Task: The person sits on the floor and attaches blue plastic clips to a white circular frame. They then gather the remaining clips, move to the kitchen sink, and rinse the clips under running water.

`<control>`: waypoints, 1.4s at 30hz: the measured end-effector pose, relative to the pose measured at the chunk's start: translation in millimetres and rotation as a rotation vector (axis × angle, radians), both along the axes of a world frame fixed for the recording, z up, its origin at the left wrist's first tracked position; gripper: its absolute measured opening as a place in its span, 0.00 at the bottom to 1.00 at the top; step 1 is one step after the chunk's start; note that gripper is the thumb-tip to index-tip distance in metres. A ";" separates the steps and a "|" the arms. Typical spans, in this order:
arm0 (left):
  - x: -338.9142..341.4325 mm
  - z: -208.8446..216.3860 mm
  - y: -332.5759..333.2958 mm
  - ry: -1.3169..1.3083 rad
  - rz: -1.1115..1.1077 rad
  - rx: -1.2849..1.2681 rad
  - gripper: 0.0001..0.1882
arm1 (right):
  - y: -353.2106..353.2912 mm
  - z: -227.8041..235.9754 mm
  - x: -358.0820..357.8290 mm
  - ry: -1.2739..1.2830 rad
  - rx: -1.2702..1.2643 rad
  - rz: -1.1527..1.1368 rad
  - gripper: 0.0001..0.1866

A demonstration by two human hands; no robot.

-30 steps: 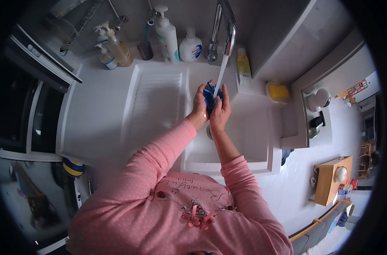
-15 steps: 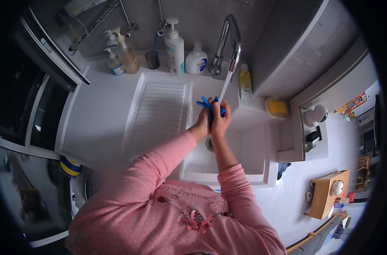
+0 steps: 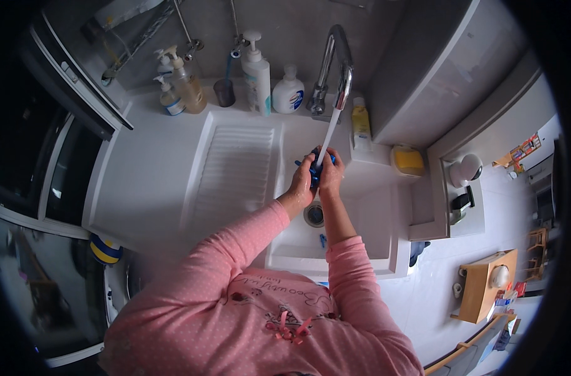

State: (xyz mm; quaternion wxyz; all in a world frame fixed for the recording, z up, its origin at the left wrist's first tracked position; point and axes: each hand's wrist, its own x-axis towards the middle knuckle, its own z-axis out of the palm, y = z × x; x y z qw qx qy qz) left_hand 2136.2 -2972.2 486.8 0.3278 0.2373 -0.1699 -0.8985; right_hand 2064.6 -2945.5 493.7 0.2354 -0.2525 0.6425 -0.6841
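Under the water stream (image 3: pixel 329 135) from the chrome faucet (image 3: pixel 339 53), my left hand (image 3: pixel 302 183) and my right hand (image 3: pixel 332 175) are cupped together. Between them they clasp several small blue plastic clips, which look like clothespins (image 3: pixel 315 178); the fingers hide part of the bunch. Water falls onto the clips and wet drops show on my left wrist. Below my hands, another blue clothespin (image 3: pixel 323 240) lies on the bottom of the white sink (image 3: pixel 364 235), near the drain (image 3: pixel 314 215).
A ribbed washboard (image 3: pixel 232 160) slopes beside the basin on the left. Along the back stand pump bottles (image 3: pixel 258 81), a dark cup (image 3: pixel 224 93) and a white bottle (image 3: pixel 289 93). At right are a yellow tube (image 3: pixel 361 118) and yellow soap in a dish (image 3: pixel 409 160).
My hands have closed more tightly round the blue clothespins, and fewer stick out. One clothespin now shows on the sink bottom. The water now runs between my hands.
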 end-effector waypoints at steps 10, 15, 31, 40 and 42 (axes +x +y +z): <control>-5.3 -7.1 1.6 0.009 0.060 0.062 0.16 | -3.5 7.6 -4.7 -0.222 0.064 0.092 0.18; 2.8 16.9 -6.5 0.048 0.025 0.076 0.25 | 11.1 -4.0 24.2 0.192 -0.084 -0.106 0.15; -1.5 13.5 1.7 -0.133 -0.022 -0.157 0.27 | 11.3 3.3 25.4 -0.503 -0.348 -0.031 0.16; -9.2 17.0 2.8 -0.369 0.045 -0.416 0.32 | 8.2 -11.8 16.3 -0.611 -0.406 -0.020 0.20; -5.6 14.1 0.3 -0.380 0.082 -0.569 0.31 | 11.5 -4.3 22.4 -0.730 -0.457 0.027 0.20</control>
